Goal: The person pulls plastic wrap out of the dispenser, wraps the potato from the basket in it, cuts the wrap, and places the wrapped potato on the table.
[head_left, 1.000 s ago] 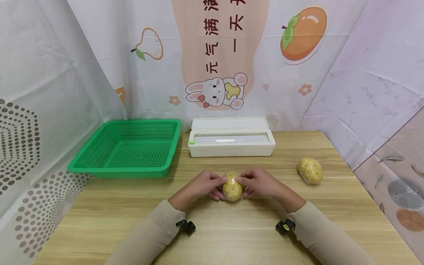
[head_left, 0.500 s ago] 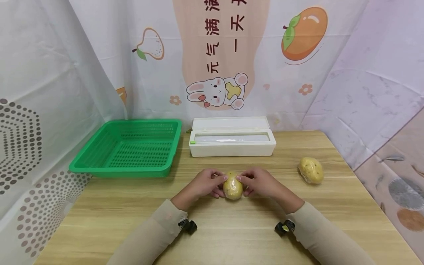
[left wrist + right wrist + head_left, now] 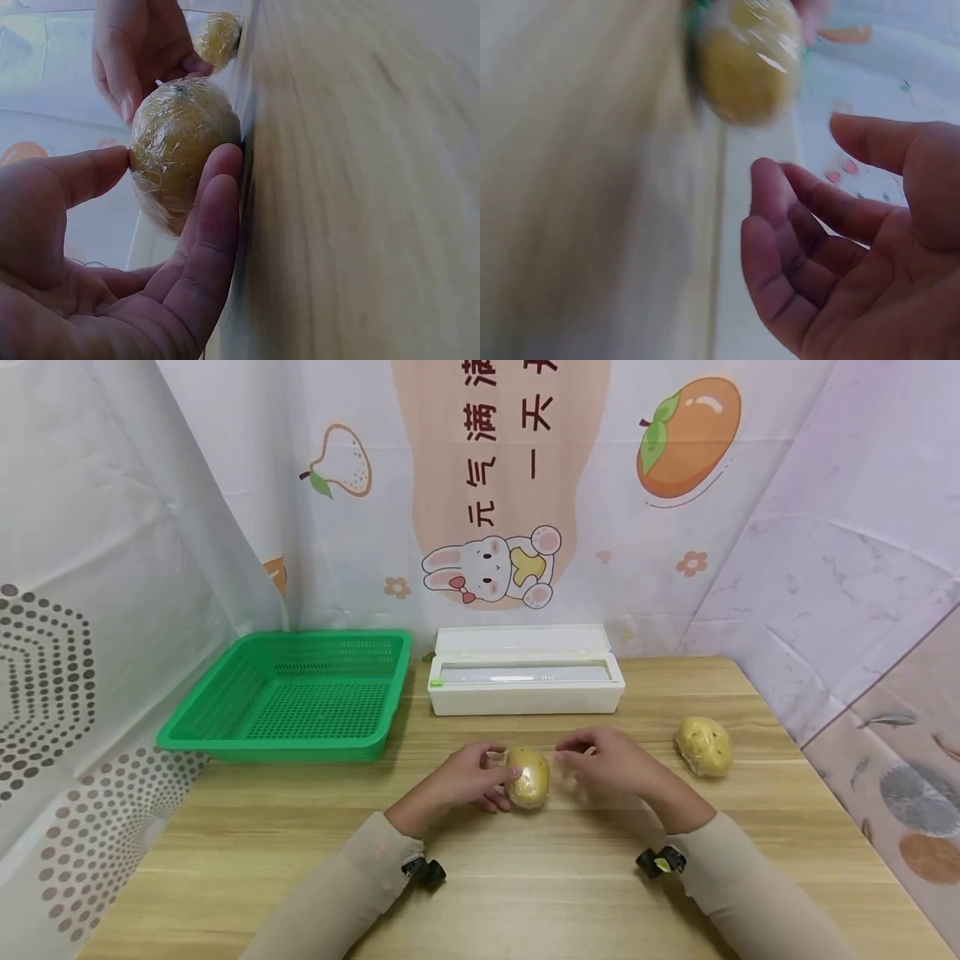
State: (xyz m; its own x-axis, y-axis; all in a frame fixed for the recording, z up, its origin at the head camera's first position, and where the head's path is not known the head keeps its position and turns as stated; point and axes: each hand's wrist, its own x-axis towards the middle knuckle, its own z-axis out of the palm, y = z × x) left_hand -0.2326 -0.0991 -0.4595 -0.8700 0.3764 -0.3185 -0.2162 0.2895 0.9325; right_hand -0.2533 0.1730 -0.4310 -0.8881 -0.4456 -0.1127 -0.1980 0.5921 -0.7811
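A yellow potato (image 3: 529,779) wrapped in clear plastic film is at the middle of the wooden table. My left hand (image 3: 467,779) holds it from the left. In the left wrist view, the thumb presses one side of the wrapped potato (image 3: 176,139) and the fingertips lie along the other. My right hand (image 3: 609,762) is off to the right of the potato, apart from it. Its fingers are loosely bent in the right wrist view, and nothing lies between them and the thumb (image 3: 877,142). Shiny creases of film cover the potato's surface.
Another film-wrapped potato (image 3: 705,747) lies on the table at the right. Behind the hands is a long white cling-film box (image 3: 525,699), its lid raised. A green plastic basket (image 3: 277,747) stands at the back left. Printed curtains (image 3: 337,543) hang behind the table.
My right hand has let go of the potato and moved away to the right. The left hand still holds the potato in nearly the same place.
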